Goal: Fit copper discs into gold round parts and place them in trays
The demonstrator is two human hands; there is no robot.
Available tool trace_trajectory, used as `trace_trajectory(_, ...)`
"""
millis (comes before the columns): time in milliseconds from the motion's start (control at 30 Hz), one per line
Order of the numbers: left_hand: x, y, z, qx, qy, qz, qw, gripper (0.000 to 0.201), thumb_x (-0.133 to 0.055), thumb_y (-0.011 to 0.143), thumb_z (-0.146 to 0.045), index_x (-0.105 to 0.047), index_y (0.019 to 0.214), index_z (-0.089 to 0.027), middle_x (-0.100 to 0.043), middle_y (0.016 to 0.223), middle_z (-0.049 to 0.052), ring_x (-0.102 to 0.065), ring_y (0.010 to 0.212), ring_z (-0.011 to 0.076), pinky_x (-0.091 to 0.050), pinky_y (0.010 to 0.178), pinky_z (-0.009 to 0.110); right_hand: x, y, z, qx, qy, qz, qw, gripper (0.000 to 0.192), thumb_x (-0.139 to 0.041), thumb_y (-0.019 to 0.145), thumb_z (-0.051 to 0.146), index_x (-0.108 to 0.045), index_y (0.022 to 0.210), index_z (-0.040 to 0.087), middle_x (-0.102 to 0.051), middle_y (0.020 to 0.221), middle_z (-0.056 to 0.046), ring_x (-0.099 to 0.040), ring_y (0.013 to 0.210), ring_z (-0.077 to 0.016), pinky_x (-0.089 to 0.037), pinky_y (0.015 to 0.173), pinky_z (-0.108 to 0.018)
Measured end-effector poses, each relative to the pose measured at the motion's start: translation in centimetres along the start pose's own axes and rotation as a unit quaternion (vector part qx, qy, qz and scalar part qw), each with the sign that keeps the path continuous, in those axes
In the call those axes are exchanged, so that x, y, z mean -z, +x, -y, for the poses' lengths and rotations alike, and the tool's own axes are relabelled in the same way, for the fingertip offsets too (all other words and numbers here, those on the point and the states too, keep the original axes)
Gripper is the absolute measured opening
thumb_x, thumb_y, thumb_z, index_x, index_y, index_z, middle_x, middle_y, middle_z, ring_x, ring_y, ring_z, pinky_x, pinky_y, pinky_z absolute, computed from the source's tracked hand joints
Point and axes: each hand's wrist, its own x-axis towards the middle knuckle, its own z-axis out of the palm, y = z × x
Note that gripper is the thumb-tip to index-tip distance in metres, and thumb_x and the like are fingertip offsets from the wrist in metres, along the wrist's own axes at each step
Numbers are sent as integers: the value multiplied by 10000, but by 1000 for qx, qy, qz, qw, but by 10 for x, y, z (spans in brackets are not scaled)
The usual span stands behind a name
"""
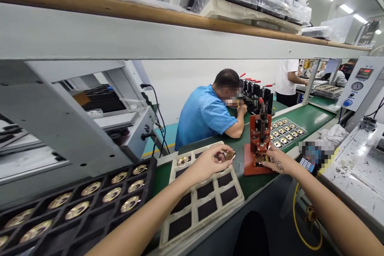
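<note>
My left hand (214,161) is closed, pinching a round gold part (230,155) between thumb and fingertips above a cream compartment tray (198,219). My right hand (278,161) reaches to the base of a red hand press (260,132). Its fingers close on another round gold part (260,159) seated in the press, and some fingertips are hidden behind the press. One gold part (183,161) lies in the cream tray's far left compartment; the other visible compartments show dark bottoms.
At the left a black tray (99,218) holds several gold rings. Beyond the press, a clear tray (285,133) holds several round pieces. A person in blue (201,114) works across the bench near black presses (255,94). A shelf beam (150,38) crosses overhead; a control box (357,84) stands right.
</note>
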Motion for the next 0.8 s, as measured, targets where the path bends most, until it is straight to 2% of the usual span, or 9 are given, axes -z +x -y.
trace_trajectory(100,11,-19,-9,10,-21,-11,1000,344,-770,847,-422,-757,1115,-206,-726,903,32,-654,786,198,-546,721,302,37,21,17,-11,16,-46,999,236,-663,1107,404,-759,1118,189,-773,1137,-52,-751,934,-210,-654,845,-375)
trace_trajectory(200,10,-25,-24,-1,-23,-12,1000,324,-771,860,-383,-746,1135,-213,-748,951,35,-681,841,203,-565,770,308,73,72,46,-19,45,-123,991,318,-621,1123,458,-728,1242,183,-761,1220,-87,-755,1030,-238,-643,918,-438)
trace_trajectory(300,0,-23,-40,-34,-11,-5,999,324,-753,868,-348,-735,1165,-220,-753,975,31,-688,857,202,-571,801,310,91,121,89,4,90,-145,985,578,-356,1181,580,-728,1273,146,-792,1094,-116,-775,1046,-266,-625,950,-456)
trace_trajectory(367,-6,-24,-48,-51,2,-6,999,320,-741,871,-338,-732,1168,-220,-752,966,30,-683,836,200,-566,788,304,92,127,116,25,112,-173,978,690,-238,1177,618,-721,1281,137,-791,1065,-120,-776,1013,-261,-622,937,-437)
trace_trajectory(433,-9,-30,-52,-56,22,-9,998,306,-724,878,-327,-728,1165,-220,-757,952,28,-669,792,193,-554,741,293,85,108,134,60,112,-212,969,615,-312,1169,617,-713,1311,173,-797,1089,-103,-768,1019,-259,-607,964,-431)
trace_trajectory(533,-10,-42,-52,-69,51,-10,996,272,-691,891,-293,-716,1154,-228,-770,964,23,-664,769,185,-545,717,287,67,56,133,154,32,-268,951,401,-442,1168,495,-728,1266,233,-819,1157,-102,-760,1104,-280,-574,1025,-465)
trace_trajectory(600,-15,-48,-53,-82,66,-11,994,264,-678,887,-264,-703,1149,-234,-762,958,13,-665,775,183,-543,724,289,54,27,120,185,0,-252,950,341,-463,1159,430,-751,1155,247,-831,1194,-109,-755,1192,-301,-536,1091,-502)
trace_trajectory(667,-23,-51,-57,-93,71,-9,993,271,-668,881,-238,-690,1151,-236,-748,938,3,-663,768,181,-538,716,290,45,11,107,198,-8,-223,954,301,-473,1150,362,-751,1152,249,-825,1277,-115,-721,1312,-313,-491,1163,-529)
trace_trajectory(800,-47,-56,-74,-136,79,-11,987,335,-657,857,-175,-673,1187,-234,-736,995,16,-674,799,184,-543,735,297,40,-9,103,186,-32,-177,966,339,-509,1133,290,-664,1429,234,-652,1584,-153,-536,1543,-309,-398,1271,-555)
